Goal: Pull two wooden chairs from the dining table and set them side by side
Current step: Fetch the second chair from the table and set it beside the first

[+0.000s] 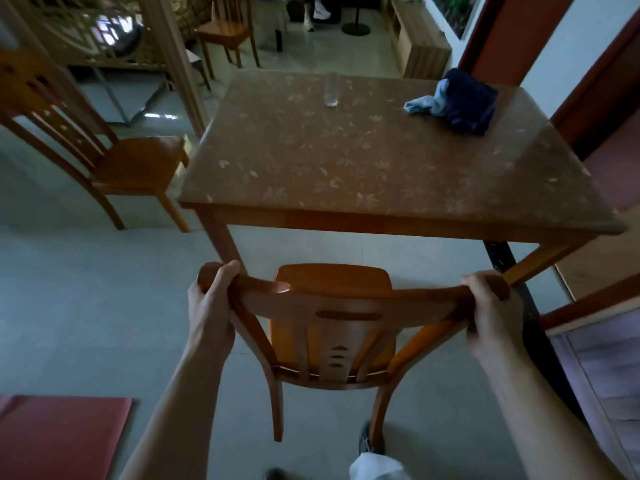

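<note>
A wooden chair (332, 327) stands in front of me, its back toward me and its seat clear of the dining table (346, 161). My left hand (211, 306) grips the left end of the chair's top rail. My right hand (491, 306) grips the right end. A second wooden chair (131, 164) stands at the table's left side, its seat pointing toward the table's left edge. A third wooden chair (225, 32) stands farther back, beyond the table.
On the table are a clear glass (330, 90) and a dark blue cloth bundle (464, 100). A red mat (59, 438) lies on the tiled floor at lower left. A wall and cabinet (595, 358) close in on the right. A person's legs (317, 12) show far back.
</note>
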Demonstrator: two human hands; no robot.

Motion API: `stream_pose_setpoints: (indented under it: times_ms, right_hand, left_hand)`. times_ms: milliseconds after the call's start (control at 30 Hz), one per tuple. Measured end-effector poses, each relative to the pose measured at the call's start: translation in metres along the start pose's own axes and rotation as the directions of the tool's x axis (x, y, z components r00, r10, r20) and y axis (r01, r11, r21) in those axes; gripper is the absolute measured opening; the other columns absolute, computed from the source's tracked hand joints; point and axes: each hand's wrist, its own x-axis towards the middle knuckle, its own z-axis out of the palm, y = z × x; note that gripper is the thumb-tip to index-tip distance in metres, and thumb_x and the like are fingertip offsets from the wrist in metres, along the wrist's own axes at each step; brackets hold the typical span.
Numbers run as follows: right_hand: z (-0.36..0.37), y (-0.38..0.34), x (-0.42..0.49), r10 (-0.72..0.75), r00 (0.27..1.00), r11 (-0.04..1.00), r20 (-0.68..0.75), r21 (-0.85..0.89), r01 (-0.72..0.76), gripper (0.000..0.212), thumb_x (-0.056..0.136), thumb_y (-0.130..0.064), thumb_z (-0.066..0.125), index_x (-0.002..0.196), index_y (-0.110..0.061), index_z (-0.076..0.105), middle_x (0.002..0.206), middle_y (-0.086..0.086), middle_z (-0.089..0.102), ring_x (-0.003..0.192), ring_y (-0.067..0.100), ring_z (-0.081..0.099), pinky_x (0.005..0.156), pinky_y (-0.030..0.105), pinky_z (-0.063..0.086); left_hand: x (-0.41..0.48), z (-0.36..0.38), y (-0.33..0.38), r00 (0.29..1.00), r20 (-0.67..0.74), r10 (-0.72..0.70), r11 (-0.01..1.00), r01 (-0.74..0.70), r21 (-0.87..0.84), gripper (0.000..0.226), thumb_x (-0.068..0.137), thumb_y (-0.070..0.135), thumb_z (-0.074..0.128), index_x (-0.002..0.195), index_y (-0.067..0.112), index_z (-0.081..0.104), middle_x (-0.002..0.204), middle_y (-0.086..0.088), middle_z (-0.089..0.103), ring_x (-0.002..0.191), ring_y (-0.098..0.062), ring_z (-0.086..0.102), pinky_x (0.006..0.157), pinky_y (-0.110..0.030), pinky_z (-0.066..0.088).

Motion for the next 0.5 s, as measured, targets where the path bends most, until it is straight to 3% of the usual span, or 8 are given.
stream_pose_setpoints:
  times_ms: [100,267,367,500]
  right_hand:
    - [0.033,0.002,-0.037,-0.012,0.998,1.000,0.068,0.021,0.011,0.023,0.084,-0.019,0.070,0.065,-0.028,0.060,0.060,-0.012,0.059,0.069,0.011,0.060,0.058,0.027,0.053]
    - [0.091,0.009,-0.084,-0.047,0.982,0.999,0.186,0.006,0.047,0.024,0.080,-0.018,0.066,0.058,-0.026,0.060,0.056,-0.014,0.056,0.060,0.004,0.058,0.056,0.025,0.047]
    - [0.128,0.018,-0.103,-0.064,0.968,0.998,0.242,0.010,0.063,0.029,0.083,-0.012,0.065,0.058,-0.024,0.058,0.052,-0.015,0.054,0.052,0.000,0.057,0.046,0.019,0.046]
    - [0.182,0.027,-0.123,-0.053,0.939,0.998,0.340,-0.018,0.063,0.032,0.083,-0.009,0.066,0.055,-0.023,0.058,0.051,-0.013,0.054,0.050,0.002,0.056,0.044,0.021,0.044]
  left_hand:
    - [-0.010,-0.052,0.025,0.999,-0.037,0.021,1.000,-0.021,-0.010,0.016,0.068,0.041,0.080,0.060,0.030,0.072,0.053,0.013,0.061,0.049,-0.004,0.062,0.045,-0.018,0.049]
    - [-0.020,-0.129,0.057,0.990,-0.137,0.043,0.999,-0.046,-0.022,0.023,0.066,0.043,0.082,0.070,0.025,0.068,0.053,0.013,0.062,0.049,-0.005,0.063,0.045,-0.020,0.052]
    - [-0.028,-0.171,0.073,0.978,-0.196,0.077,0.996,-0.084,-0.024,0.019,0.065,0.044,0.081,0.061,0.029,0.070,0.052,0.015,0.060,0.048,-0.003,0.060,0.045,-0.020,0.052]
    - [-0.040,-0.225,0.088,0.944,-0.316,0.099,0.991,-0.123,-0.056,0.032,0.066,0.041,0.081,0.077,0.019,0.061,0.051,0.014,0.058,0.046,-0.003,0.059,0.041,-0.019,0.049]
